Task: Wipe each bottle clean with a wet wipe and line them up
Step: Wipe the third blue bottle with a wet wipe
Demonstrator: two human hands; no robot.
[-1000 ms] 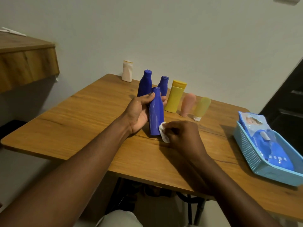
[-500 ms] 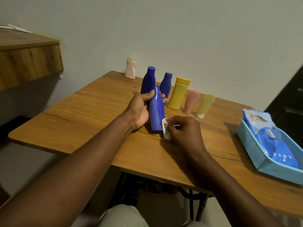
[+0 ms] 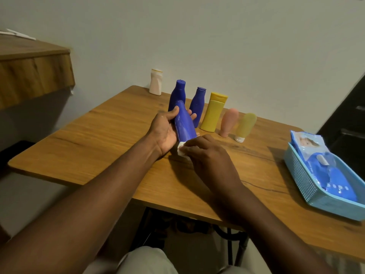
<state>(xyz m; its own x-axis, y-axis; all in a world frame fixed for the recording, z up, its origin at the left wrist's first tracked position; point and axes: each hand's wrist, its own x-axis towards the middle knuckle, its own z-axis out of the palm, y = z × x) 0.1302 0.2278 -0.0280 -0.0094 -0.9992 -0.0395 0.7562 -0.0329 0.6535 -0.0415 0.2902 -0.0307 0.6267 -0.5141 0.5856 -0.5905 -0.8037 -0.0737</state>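
Observation:
My left hand [image 3: 165, 131] grips a blue bottle [image 3: 184, 125], tilted with its top leaning away to the left. My right hand [image 3: 207, 157] presses a white wet wipe [image 3: 181, 150] against the bottle's base, which it covers. Behind stand a row of bottles: a tall blue bottle [image 3: 178, 91], a shorter blue bottle [image 3: 198, 104], a yellow bottle [image 3: 214, 111], a pink tube [image 3: 229, 121] and a pale yellow tube [image 3: 245, 125]. A white bottle [image 3: 156, 81] stands apart at the far left corner.
The wooden table [image 3: 98, 139] ends near my lap. A light blue basket [image 3: 308, 180] at the right holds a blue pack of wet wipes [image 3: 324, 165]. A wooden shelf [image 3: 33, 72] juts out on the left, and a dark cabinet [image 3: 347, 119] stands at the right.
The held blue bottle has tipped from upright to leaning, its base lifted toward me. My right hand with the wipe has moved from the bottle's lower side to its base.

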